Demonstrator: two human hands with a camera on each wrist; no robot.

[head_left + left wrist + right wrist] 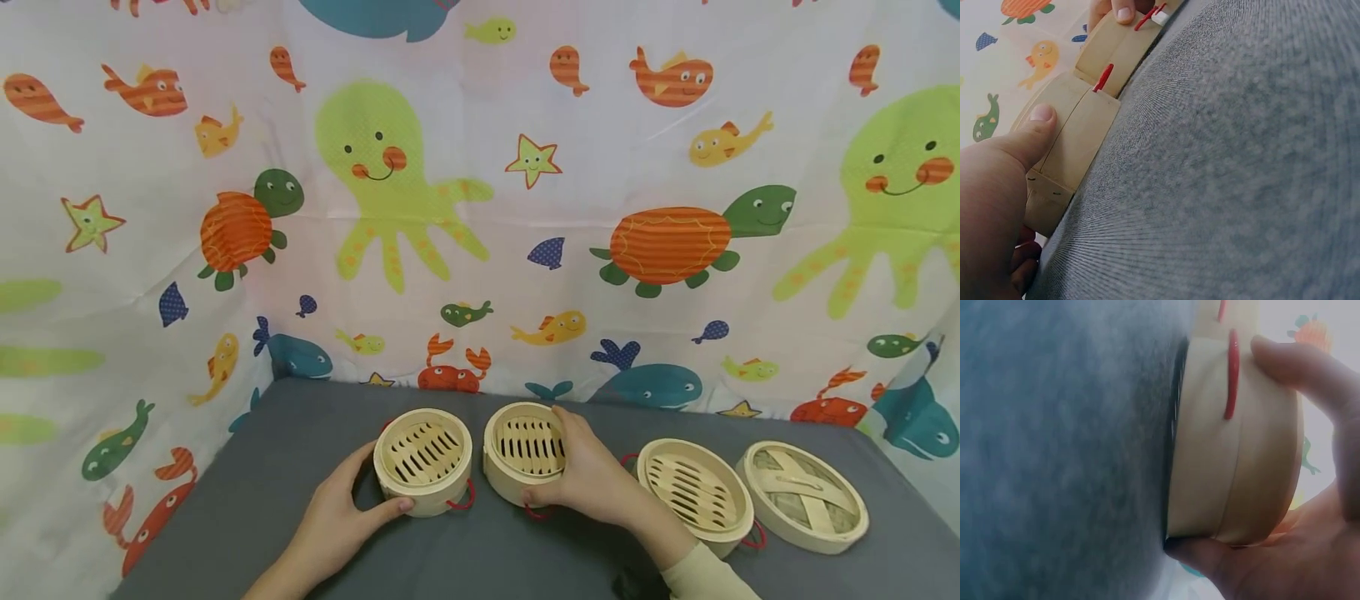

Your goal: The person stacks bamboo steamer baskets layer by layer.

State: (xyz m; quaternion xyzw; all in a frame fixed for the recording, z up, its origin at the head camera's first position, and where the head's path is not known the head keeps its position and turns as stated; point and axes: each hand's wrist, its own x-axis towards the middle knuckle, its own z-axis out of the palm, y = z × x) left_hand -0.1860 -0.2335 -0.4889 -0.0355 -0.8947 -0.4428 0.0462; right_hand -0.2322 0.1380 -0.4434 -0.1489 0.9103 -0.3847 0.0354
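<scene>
Two small round bamboo steamer baskets with slatted bases and red cord loops stand side by side on the grey tabletop. My left hand (pixel 330 521) grips the left steamer basket (pixel 424 454), thumb at its front and fingers round its far left side. In the left wrist view that thumb presses the pale wall of the basket (pixel 1088 134). The right steamer basket (pixel 522 450) is held by my right hand (pixel 596 479), which wraps its right side. From the right wrist, this basket (pixel 1210 462) shows a red loop, with thumb and fingers spread around it. A narrow gap separates the baskets in the head view.
Right of my right forearm stands another slatted steamer basket (pixel 693 492). A woven bamboo lid (pixel 802 497) with a strap handle lies beside it. A dark object (pixel 637 581) shows partly under the forearm. Behind the grey table (pixel 450 562) hangs a sea-animal curtain (pixel 517 250).
</scene>
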